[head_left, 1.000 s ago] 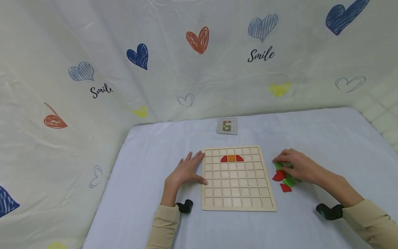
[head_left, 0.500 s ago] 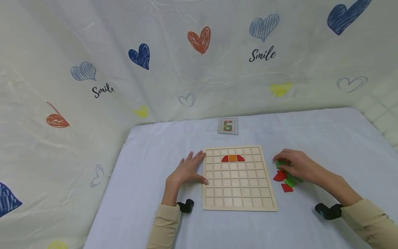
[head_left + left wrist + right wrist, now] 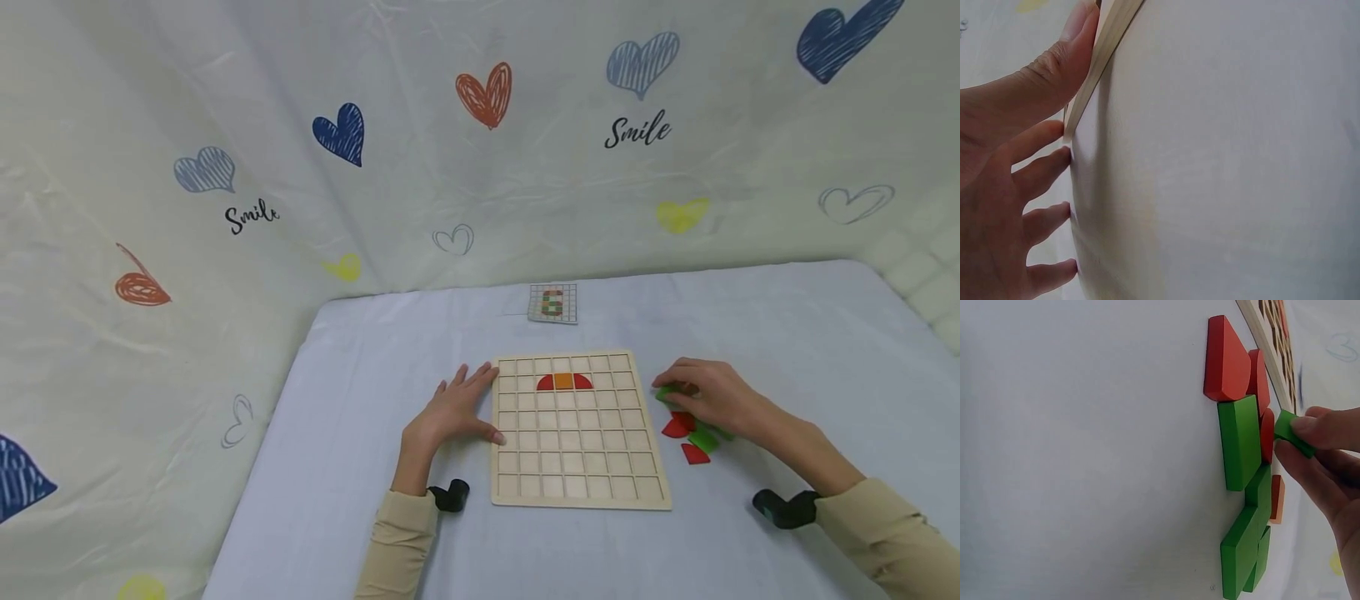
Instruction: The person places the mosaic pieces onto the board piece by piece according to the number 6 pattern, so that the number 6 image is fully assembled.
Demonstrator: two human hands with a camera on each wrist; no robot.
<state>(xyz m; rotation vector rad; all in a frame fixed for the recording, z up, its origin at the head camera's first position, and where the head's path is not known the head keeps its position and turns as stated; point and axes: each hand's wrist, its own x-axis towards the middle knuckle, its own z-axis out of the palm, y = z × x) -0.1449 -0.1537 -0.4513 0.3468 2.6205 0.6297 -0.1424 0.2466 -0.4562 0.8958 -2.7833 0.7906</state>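
Note:
My left hand point(image 3: 450, 412) rests at the left edge of a wooden grid board point(image 3: 551, 454), fingers spread and thumb on its rim. In the left wrist view the thumb point(image 3: 1063, 62) touches the board's edge. To the right of the board, my right hand point(image 3: 716, 396) pinches a green block point(image 3: 1294, 432) between thumb and finger, over a loose group of blocks. That group holds red quarter-round blocks point(image 3: 1227, 359), green square blocks point(image 3: 1240, 442) and an orange block point(image 3: 1277, 499). On the board, an orange square point(image 3: 563, 381) sits between two red quarter-round pieces point(image 3: 545, 382).
Behind the board lies a small card point(image 3: 552, 303) with a coloured figure on a grid. A white cloth point(image 3: 337, 467) covers the table. A white curtain point(image 3: 405, 142) printed with hearts hangs behind it.
My right hand has shifted slightly left and lifted a green block from the group, now pinched in its fingers. My left hand stays at the board's edge.

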